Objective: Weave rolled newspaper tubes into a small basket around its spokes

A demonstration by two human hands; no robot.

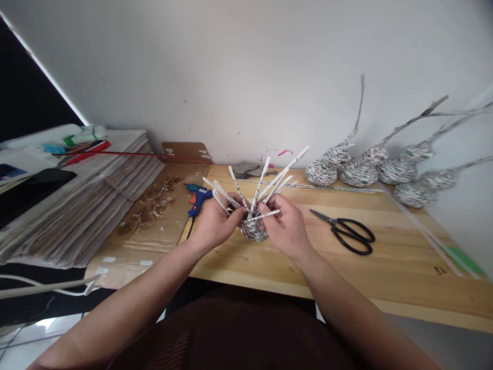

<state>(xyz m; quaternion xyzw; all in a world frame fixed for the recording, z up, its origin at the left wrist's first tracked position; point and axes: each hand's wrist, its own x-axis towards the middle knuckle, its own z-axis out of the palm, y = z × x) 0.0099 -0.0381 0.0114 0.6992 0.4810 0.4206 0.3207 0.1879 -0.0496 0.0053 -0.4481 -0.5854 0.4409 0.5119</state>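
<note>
A small round woven paper piece [254, 232] sits near the table's front edge, with several white printed paper tubes [260, 181] fanning upward from it. My left hand [220, 220] grips its left side, the thumb pressed against the weave near the tube bases. On the right side, my right hand [284, 222] pinches the tubes where they leave the weave, and one short tube end points right across its fingers. Parts of the fingertips of both hands are hidden behind the tubes.
Black-handled scissors [352, 234] lie to the right. A blue glue gun [199, 199] rests on the left, beside cardboard [154, 205] and a stack of newspapers [88, 205]. Several woven paper pieces with long stems [359, 171] stand at the back right, near long thin tubes [327, 188].
</note>
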